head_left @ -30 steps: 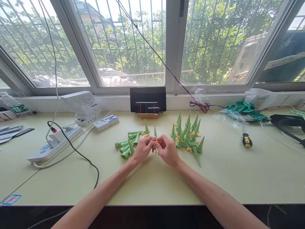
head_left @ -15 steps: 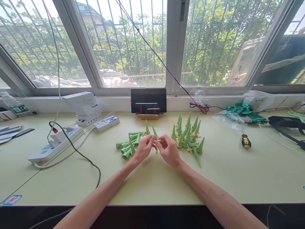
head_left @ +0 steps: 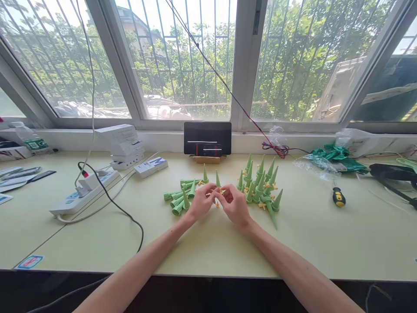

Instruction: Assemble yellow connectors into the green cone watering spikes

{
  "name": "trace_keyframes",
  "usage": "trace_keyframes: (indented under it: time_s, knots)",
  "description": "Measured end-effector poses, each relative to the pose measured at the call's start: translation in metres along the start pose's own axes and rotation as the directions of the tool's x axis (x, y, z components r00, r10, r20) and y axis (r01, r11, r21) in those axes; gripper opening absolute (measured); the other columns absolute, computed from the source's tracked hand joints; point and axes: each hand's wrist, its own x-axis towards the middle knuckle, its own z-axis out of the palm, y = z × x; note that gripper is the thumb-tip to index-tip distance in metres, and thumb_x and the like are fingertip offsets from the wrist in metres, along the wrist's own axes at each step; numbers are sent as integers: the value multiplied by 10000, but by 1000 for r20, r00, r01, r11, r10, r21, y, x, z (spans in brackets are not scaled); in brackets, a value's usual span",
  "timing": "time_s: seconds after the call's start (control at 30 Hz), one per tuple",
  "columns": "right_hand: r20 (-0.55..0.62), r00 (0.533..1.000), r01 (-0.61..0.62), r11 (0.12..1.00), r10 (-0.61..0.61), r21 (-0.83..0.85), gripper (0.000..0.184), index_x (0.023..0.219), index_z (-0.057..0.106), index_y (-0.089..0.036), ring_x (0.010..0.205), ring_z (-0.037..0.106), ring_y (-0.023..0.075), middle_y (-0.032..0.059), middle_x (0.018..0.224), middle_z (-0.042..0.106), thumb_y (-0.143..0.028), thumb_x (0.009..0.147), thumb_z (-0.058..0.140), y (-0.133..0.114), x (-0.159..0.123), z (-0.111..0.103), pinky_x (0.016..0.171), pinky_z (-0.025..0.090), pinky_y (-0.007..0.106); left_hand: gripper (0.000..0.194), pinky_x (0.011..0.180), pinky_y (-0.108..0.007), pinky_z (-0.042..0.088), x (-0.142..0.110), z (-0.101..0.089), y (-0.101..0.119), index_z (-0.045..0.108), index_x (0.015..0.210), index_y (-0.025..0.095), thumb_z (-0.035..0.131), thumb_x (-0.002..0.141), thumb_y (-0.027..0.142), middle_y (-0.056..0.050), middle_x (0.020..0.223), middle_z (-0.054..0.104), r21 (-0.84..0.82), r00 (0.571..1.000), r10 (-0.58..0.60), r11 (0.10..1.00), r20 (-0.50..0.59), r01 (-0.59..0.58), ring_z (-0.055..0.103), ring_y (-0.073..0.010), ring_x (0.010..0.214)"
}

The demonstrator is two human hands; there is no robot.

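Note:
Between my hands a green plastic plant-watering spike (head_left: 218, 178) points up, its lower end hidden by my fingers. My left hand (head_left: 204, 201) pinches it from the left, fingertips close together. My right hand (head_left: 233, 203) meets it from the right with thumb and forefinger, at a small yellow part (head_left: 220, 190). Another yellow piece (head_left: 217, 204) shows just below my fingertips. Left of my hands lie several green tubes (head_left: 177, 201) with a few upright cones (head_left: 186, 199) among them. To the right stands a cluster of green spikes (head_left: 259, 187) fitted with yellow valves (head_left: 262, 206).
A black tablet (head_left: 207, 137) and a phone lean at the back. On the left are a power strip (head_left: 84, 193), a black cable (head_left: 114, 203) and white boxes (head_left: 151, 167). A screwdriver (head_left: 339, 196), green plastic bag (head_left: 335, 157) and black headset-like item (head_left: 394, 178) lie right.
The spike between my hands has gone from leaning left to nearly upright. The view has shifted slightly, and both hands keep their pinch close together.

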Motion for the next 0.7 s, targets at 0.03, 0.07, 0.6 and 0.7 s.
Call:
trace_keyframes:
  time_s: [0.03, 0.07, 0.6, 0.7]
  knots:
    - [-6, 1000, 4, 1000, -4, -18, 233, 918, 557, -201, 487, 488, 112, -46, 594, 551, -429, 897, 598, 0, 0, -1, 506, 405, 230, 296, 532, -241, 500, 0, 0, -1, 605, 803, 168, 581, 879, 453, -21, 748, 615, 12, 1000, -2, 1000, -21, 3, 583, -132, 622]
    - [-14, 1000, 8, 999, -9, -37, 234, 921, 555, -200, 482, 472, 109, -55, 582, 530, -429, 899, 597, 0, 0, -1, 508, 396, 229, 299, 528, -240, 495, 0, 0, -2, 609, 815, 168, 578, 881, 458, -23, 751, 624, 29, 999, -3, 1000, -45, 4, 589, -135, 624]
    - [-85, 995, 37, 973, -57, -228, 231, 943, 582, -186, 521, 503, 126, -4, 672, 587, -361, 984, 436, -1, 2, -14, 574, 415, 253, 295, 630, -254, 523, 0, -1, 1, 583, 805, 181, 592, 878, 467, -28, 788, 645, 176, 971, 30, 984, -238, 13, 638, -155, 710]
    - [-68, 996, 43, 959, -65, -280, 240, 1014, 612, -175, 541, 534, 131, 41, 796, 653, -345, 976, 448, 2, 3, -16, 596, 440, 265, 311, 613, -247, 505, 0, -2, 1, 566, 779, 180, 588, 877, 474, -22, 768, 635, 188, 970, 32, 982, -239, 14, 618, -145, 676]
